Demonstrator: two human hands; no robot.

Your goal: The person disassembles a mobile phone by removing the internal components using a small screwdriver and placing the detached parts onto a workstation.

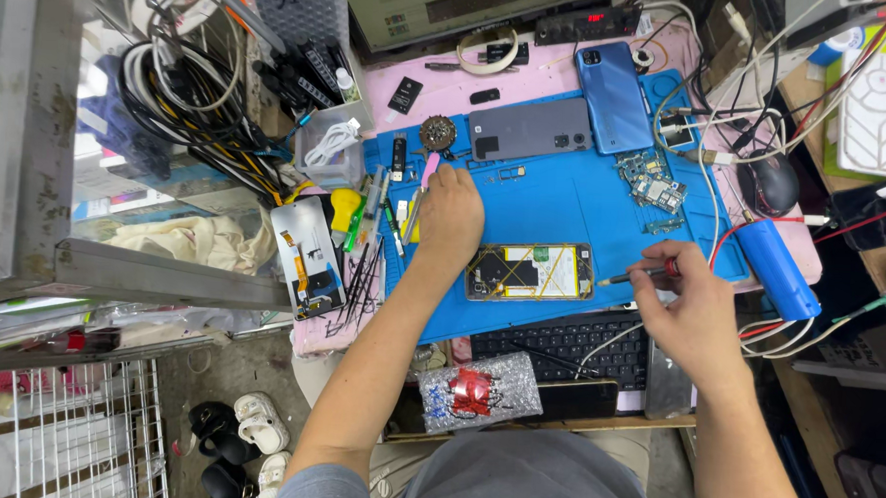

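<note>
A: Right, fingers first. The right hand [691, 312] has its fingers pinched narrow around a small red-handled screwdriver [638, 275], tip aimed at the right end of the opened phone [530, 272]. Tip looks just short of the frame edge; contact I cannot confirm.

B: And the other one?

A: The left hand [451, 212] lies knuckles-up just beside the phone's top-left corner, fingers curled down among the hand tools [390, 213] along the mat's edge. Whether they hold anything I cannot tell (fingertips are hidden under the hand).

B: Location of the opened phone?

A: Flat on the blue work mat [563, 199], back off, insides and yellow ribbon exposed, lying between the two hands. A black keyboard [567, 344] sits just below the mat's near edge.

B: Surroundings?

A: Two closed phones at the mat's far side, one grey [531, 129], one blue [613, 96]. Loose circuit boards [651, 188] to the right. A detached screen panel [307, 257] off the mat's left edge. A blue cylinder [778, 269] at the right, a mouse [767, 182] beyond it.

B: Risks, as judged?

A: The phone is not pinned; the left hand sits beside, not on it. A firm push from the driver could skid it across the mat. A slipped tip could gouge the ribbon. Small screws could roll into the keyboard.
</note>
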